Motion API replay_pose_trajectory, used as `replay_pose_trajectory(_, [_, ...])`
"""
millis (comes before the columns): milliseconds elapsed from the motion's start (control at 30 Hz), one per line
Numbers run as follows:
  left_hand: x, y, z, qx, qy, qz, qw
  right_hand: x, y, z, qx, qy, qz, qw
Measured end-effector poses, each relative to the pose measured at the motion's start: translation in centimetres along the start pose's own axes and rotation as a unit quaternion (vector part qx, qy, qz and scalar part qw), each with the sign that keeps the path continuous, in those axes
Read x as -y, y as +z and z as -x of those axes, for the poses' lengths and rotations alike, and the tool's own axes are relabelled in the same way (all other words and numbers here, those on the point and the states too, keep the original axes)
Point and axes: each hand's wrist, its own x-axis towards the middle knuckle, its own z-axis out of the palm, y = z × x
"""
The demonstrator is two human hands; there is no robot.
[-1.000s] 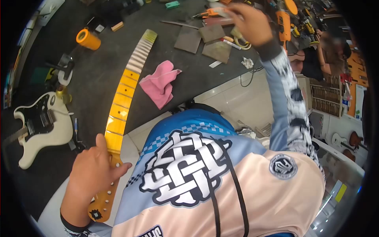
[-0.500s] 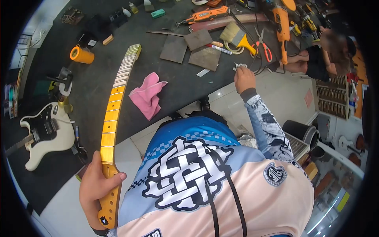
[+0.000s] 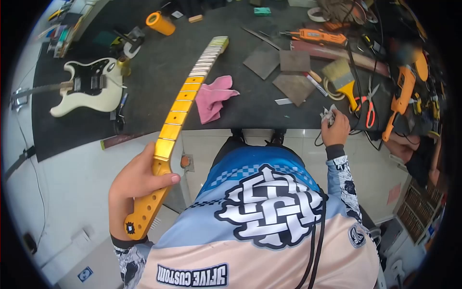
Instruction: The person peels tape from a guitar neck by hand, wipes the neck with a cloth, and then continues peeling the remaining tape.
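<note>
My left hand [image 3: 139, 176] is wrapped round the headstock end of a maple guitar neck [image 3: 174, 118], its thumb across the front. The neck slants up and away over the bench; its near frets sit on bare yellow wood, while pale strips cover the fretboard toward the heel. A pink cloth [image 3: 211, 102] lies on the bench just right of the neck. At the bench's front edge, my right hand [image 3: 338, 129] pinches a crumpled whitish-grey wad [image 3: 328, 114]. Close by lie red-handled scissors [image 3: 370, 108] and a wide brush [image 3: 342, 79] with a yellow handle.
A white electric guitar [image 3: 108, 94] lies on the black bench [image 3: 159, 62] at the left. Several dark flat plates [image 3: 294, 89] and an orange rotary tool [image 3: 317, 36] lie farther back. Another person's arm [image 3: 402, 149] shows at the right, near an orange tool [image 3: 403, 91] and cables.
The view has swung round, so the bench appears more level. My left hand still grips the guitar neck, now tilted farther right in view; my right hand keeps hold of the wad.
</note>
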Motion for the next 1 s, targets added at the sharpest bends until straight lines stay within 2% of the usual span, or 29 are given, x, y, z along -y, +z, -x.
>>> replay_pose_trajectory(133, [0.1,0.3,-0.1,0.007,0.006,-0.013,1.000,1.5,-1.5,-0.2,0.042,-0.008,0.015,0.999])
replay_pose_trajectory(267, [2.6,-0.3,-0.6,0.012,0.030,-0.002,0.999,1.6,-0.6,0.2,0.037,0.027,0.029,0.999])
replay_pose_trajectory(367, [6.2,-0.6,-1.4,0.033,0.054,0.060,0.996,2.7,-1.3,-0.2,0.012,0.037,0.054,0.998])
replay_pose_trajectory(433, [7.7,-1.0,-1.8,0.059,0.067,0.151,0.985,4.7,-2.0,-0.3,-0.019,0.039,0.043,0.998])
replay_pose_trajectory(467, [8.5,-1.0,-1.8,0.074,0.070,0.196,0.975,5.9,-2.2,-0.3,-0.088,-0.018,0.046,0.995])
replay_pose_trajectory(567, [12.0,0.1,-2.6,0.047,0.115,0.357,0.926,12.9,-3.5,-1.7,-0.112,-0.126,-0.051,0.984])
replay_pose_trajectory(633, [13.2,-0.1,-2.2,0.073,0.140,0.478,0.864,19.1,-3.7,-2.7,-0.110,-0.199,-0.176,0.958])
replay_pose_trajectory(667, [13.7,-0.1,-1.7,0.086,0.149,0.534,0.828,22.1,-4.1,-3.1,-0.088,-0.237,-0.197,0.947])
replay_pose_trajectory(767, [13.9,0.2,1.7,0.057,0.136,0.604,0.783,29.6,-4.9,-3.8,-0.052,-0.332,-0.273,0.902])
replay_pose_trajectory(800, [12.9,0.1,3.0,0.061,0.114,0.614,0.779,31.6,-5.1,-4.2,-0.046,-0.358,-0.284,0.888])
replay_pose_trajectory(933, [9.4,1.4,5.5,-0.008,0.058,0.563,0.825,35.8,-3.1,-5.8,0.008,-0.449,-0.298,0.843])
replay_pose_trajectory(1000, [9.3,1.8,5.4,-0.011,0.066,0.572,0.818,37.1,-1.8,-6.6,0.014,-0.480,-0.291,0.828])
